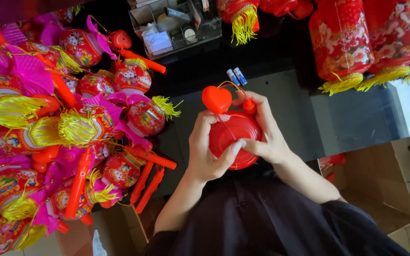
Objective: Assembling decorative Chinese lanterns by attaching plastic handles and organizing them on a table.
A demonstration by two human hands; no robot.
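Head view, looking down. A red disc (236,138), round, glossy and ribbed with concentric rings, is held between both hands above the lap, just in front of the dark bench (300,104). A red heart (217,99) of smooth plastic stands at the disc's upper edge, joined to it by a thin yellow cord (233,85) that loops over to a small red knob (248,106); a fine thread crosses the disc's face. The left hand (204,147) grips the disc's left rim, its fingers (236,146) closed on it with the thumb lying across the face. The right hand (266,130) wraps the right rim, its fingers clamped behind the disc and on the knob. Two small batteries (236,77) lie on the bench just beyond the hands. To the left, a heap of finished lanterns (96,85) in red and pink with yellow tassels and orange handles. Larger red lanterns (342,42) hang at upper right; a clear tray (172,26) sits at top centre.
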